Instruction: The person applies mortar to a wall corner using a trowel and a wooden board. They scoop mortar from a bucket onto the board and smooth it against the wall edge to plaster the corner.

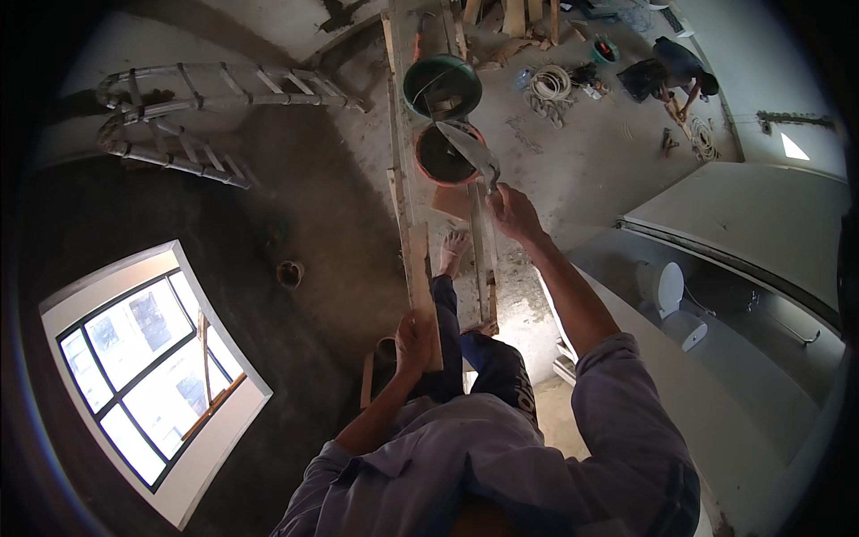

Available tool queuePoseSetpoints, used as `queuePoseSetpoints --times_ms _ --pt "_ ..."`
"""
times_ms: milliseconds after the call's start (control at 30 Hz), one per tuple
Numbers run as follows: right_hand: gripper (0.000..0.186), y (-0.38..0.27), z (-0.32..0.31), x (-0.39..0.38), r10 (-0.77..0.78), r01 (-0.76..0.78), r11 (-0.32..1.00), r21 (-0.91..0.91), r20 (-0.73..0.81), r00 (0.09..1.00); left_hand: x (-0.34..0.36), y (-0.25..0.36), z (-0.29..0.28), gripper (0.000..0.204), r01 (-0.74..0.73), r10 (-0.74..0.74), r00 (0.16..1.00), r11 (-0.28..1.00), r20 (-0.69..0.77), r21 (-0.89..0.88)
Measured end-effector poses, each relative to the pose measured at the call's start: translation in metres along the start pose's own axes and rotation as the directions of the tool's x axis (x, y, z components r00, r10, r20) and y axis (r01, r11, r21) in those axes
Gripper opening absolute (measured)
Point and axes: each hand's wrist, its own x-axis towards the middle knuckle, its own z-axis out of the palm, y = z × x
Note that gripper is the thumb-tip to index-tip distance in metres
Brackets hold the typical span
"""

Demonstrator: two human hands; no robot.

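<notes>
My right hand (pixel 514 215) is closed round the handle of a pointed trowel (pixel 474 150). The blade reaches over a bucket with an orange rim (pixel 418 159), which has dark stuff in it. My left hand (pixel 413 345) grips a long flat wooden board (pixel 422 277) near its lower end, upright in front of my left side. Just beyond the orange-rimmed bucket stands a dark green tub (pixel 465 85) with a thin handle. A reddish-brown flat block (pixel 453 201) lies close to the orange-rimmed bucket.
I stand barefoot on narrow planks (pixel 483 251) raised above the floor. A folded ladder (pixel 197 103) is at far left, above a window (pixel 148 376). At far right a person (pixel 684 72) bends near coiled hose (pixel 702 139). Another coil (pixel 550 83) and wood scraps lie beyond; a toilet (pixel 667 291) is right.
</notes>
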Motion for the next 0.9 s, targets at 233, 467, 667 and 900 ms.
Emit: queuePoseSetpoints --times_ms 233,467,667,900 --pt "0.046 0.028 0.046 0.059 0.414 -0.573 0.716 0.399 0.418 0.809 0.022 -0.024 0.044 0.064 0.059 -0.047 0.996 0.983 -0.070 0.173" --pt "0.047 0.136 0.160 0.102 0.370 -0.360 0.928 -0.099 0.358 0.857 0.056 -0.033 0.059 0.060 0.126 -0.127 0.992 0.962 -0.011 0.243" --pt "0.039 0.123 0.202 0.158 0.296 -0.156 0.917 -0.368 0.363 0.884 0.060 -0.041 0.061 0.067 -0.044 0.054 0.999 0.906 -0.010 0.420" --pt "0.029 0.120 0.208 0.160 0.241 -0.030 0.925 -0.378 0.526 0.816 0.064 -0.044 0.055 0.072 -0.010 -0.004 0.999 0.939 0.041 0.345"
